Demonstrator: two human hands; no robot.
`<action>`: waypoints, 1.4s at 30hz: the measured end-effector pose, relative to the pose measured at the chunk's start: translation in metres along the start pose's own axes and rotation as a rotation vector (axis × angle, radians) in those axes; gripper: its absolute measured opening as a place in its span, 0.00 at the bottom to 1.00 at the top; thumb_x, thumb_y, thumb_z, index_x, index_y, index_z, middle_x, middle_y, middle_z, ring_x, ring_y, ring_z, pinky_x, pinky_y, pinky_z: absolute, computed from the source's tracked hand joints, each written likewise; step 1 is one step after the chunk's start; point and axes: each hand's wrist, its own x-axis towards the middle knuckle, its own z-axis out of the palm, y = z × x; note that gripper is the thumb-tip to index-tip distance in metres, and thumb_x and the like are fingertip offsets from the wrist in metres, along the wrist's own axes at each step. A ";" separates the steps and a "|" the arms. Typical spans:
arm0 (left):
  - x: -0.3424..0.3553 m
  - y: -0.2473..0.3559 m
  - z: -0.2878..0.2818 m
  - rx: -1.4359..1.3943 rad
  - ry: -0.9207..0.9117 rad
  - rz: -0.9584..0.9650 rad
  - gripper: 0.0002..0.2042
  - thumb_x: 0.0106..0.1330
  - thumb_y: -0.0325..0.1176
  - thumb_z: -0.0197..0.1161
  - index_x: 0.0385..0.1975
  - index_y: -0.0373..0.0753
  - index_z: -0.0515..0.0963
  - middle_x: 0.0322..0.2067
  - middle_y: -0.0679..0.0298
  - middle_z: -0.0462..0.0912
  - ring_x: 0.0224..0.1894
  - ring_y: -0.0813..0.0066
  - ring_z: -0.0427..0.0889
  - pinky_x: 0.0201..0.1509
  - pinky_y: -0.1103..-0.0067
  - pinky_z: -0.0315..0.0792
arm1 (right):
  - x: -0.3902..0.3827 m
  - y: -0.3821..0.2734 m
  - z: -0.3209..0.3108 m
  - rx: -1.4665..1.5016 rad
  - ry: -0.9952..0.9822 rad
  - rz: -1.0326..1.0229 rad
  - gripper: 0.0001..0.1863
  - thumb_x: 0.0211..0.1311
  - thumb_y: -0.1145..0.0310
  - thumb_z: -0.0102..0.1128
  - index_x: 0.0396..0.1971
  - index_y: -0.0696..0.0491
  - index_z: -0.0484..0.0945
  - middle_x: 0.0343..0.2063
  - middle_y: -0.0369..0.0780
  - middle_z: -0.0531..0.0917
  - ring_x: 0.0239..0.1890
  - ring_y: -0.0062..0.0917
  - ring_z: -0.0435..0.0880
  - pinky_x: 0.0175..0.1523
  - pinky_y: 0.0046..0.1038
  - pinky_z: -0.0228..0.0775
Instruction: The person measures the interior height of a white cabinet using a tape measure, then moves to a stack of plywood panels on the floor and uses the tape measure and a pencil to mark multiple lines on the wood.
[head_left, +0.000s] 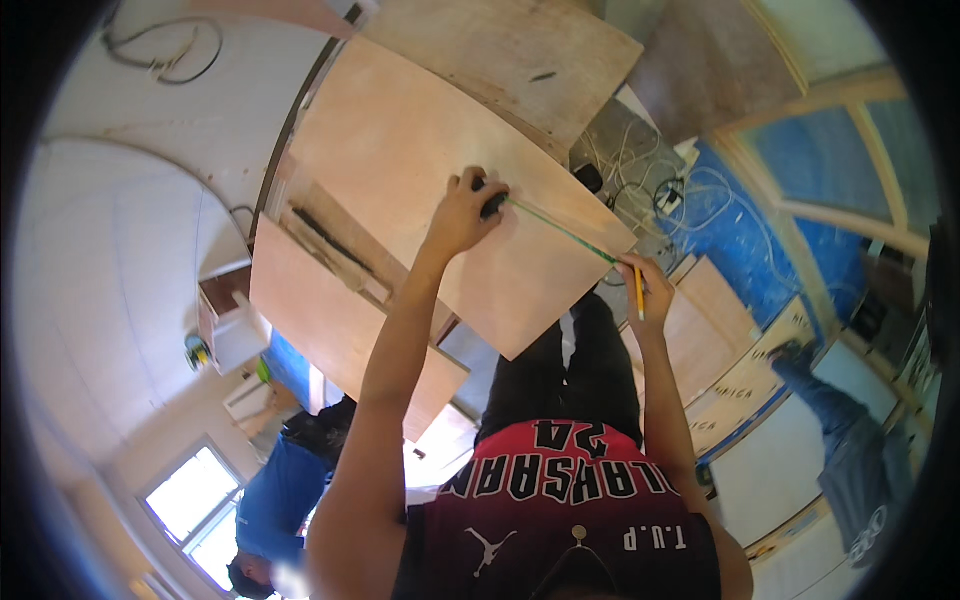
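Note:
A large pale plywood sheet (380, 120) lies in front of me. My left hand (464, 218) is closed round a dark tape measure (490, 200) resting on the sheet. From it the green tape blade (560, 232) runs out to the right, across the board to its right edge. My right hand (650, 288) is at that edge, its fingers by the end of the blade. A yellow pencil (640, 292) is held in the same hand, pointing toward me. Whether the right fingers also pinch the blade's tip is too small to tell.
Another plywood piece (300, 290) lies at the left, near a dark strip (330, 240). Tangled cables (640, 170) cover the floor at the far right. A person in blue (275, 500) bends at lower left; another person's legs (840, 430) show at right.

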 end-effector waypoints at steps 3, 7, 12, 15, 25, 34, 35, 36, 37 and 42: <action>-0.055 0.021 -0.008 -0.075 -0.130 -0.123 0.21 0.59 0.43 0.71 0.52 0.47 0.80 0.55 0.56 0.77 0.55 0.48 0.75 0.59 0.61 0.75 | -0.011 -0.006 -0.041 0.103 -0.079 0.134 0.09 0.62 0.83 0.68 0.43 0.61 0.84 0.37 0.41 0.88 0.38 0.23 0.85 0.45 0.24 0.77; -0.141 0.041 -0.003 -0.189 -0.245 -0.299 0.23 0.63 0.50 0.68 0.53 0.45 0.80 0.50 0.56 0.82 0.52 0.49 0.77 0.58 0.62 0.75 | -0.012 -0.033 -0.076 0.264 -0.194 0.276 0.11 0.62 0.82 0.69 0.44 0.61 0.84 0.39 0.40 0.88 0.41 0.21 0.85 0.49 0.23 0.78; -0.226 0.058 0.022 -0.344 -0.221 -0.414 0.23 0.67 0.49 0.65 0.55 0.39 0.79 0.50 0.52 0.84 0.53 0.49 0.80 0.59 0.61 0.74 | -0.012 -0.059 -0.081 0.334 -0.368 0.277 0.14 0.62 0.80 0.70 0.47 0.61 0.83 0.40 0.40 0.88 0.43 0.21 0.85 0.51 0.23 0.78; -0.265 0.065 0.029 -0.472 -0.081 -0.439 0.21 0.69 0.46 0.65 0.54 0.37 0.79 0.50 0.50 0.85 0.53 0.48 0.81 0.58 0.62 0.74 | -0.008 -0.079 -0.065 0.322 -0.476 0.259 0.15 0.61 0.80 0.70 0.48 0.60 0.82 0.41 0.41 0.88 0.44 0.22 0.85 0.52 0.24 0.78; -0.327 0.057 0.020 -0.642 -0.006 -0.410 0.15 0.74 0.42 0.64 0.48 0.35 0.81 0.36 0.58 0.83 0.37 0.69 0.81 0.43 0.73 0.74 | -0.009 -0.153 -0.009 0.485 -0.554 0.261 0.20 0.60 0.80 0.71 0.52 0.60 0.80 0.46 0.42 0.87 0.46 0.25 0.86 0.54 0.26 0.78; -0.383 0.020 0.022 -0.849 0.359 -0.684 0.15 0.77 0.44 0.60 0.40 0.35 0.81 0.26 0.68 0.78 0.27 0.81 0.74 0.32 0.79 0.69 | -0.044 -0.168 -0.011 0.311 -0.661 0.110 0.32 0.78 0.45 0.49 0.64 0.58 0.74 0.56 0.46 0.84 0.52 0.29 0.86 0.58 0.31 0.75; -0.388 0.010 0.019 -0.847 0.433 -0.700 0.15 0.77 0.43 0.60 0.39 0.35 0.81 0.24 0.69 0.76 0.25 0.82 0.72 0.30 0.79 0.67 | -0.050 -0.160 -0.013 0.246 -0.640 0.156 0.36 0.78 0.39 0.46 0.65 0.57 0.73 0.56 0.47 0.84 0.52 0.30 0.85 0.59 0.32 0.75; -0.389 0.008 0.013 -0.846 0.505 -0.717 0.15 0.77 0.43 0.59 0.38 0.35 0.81 0.22 0.70 0.74 0.23 0.83 0.70 0.28 0.79 0.65 | -0.058 -0.154 -0.017 0.185 -0.616 0.167 0.35 0.79 0.40 0.46 0.66 0.56 0.73 0.56 0.47 0.84 0.52 0.30 0.85 0.59 0.32 0.74; -0.391 0.007 0.007 -0.915 0.564 -0.713 0.16 0.78 0.45 0.58 0.37 0.36 0.81 0.22 0.70 0.74 0.23 0.83 0.70 0.28 0.80 0.65 | -0.066 -0.148 -0.020 0.123 -0.591 0.179 0.34 0.79 0.41 0.46 0.67 0.56 0.72 0.56 0.48 0.84 0.51 0.31 0.85 0.60 0.32 0.74; -0.398 -0.021 -0.023 -0.840 0.595 -0.747 0.20 0.79 0.51 0.57 0.36 0.39 0.80 0.28 0.72 0.76 0.28 0.85 0.70 0.33 0.82 0.70 | -0.088 -0.112 -0.039 -0.358 -0.572 0.043 0.29 0.80 0.47 0.49 0.64 0.55 0.73 0.58 0.55 0.81 0.62 0.50 0.80 0.66 0.42 0.69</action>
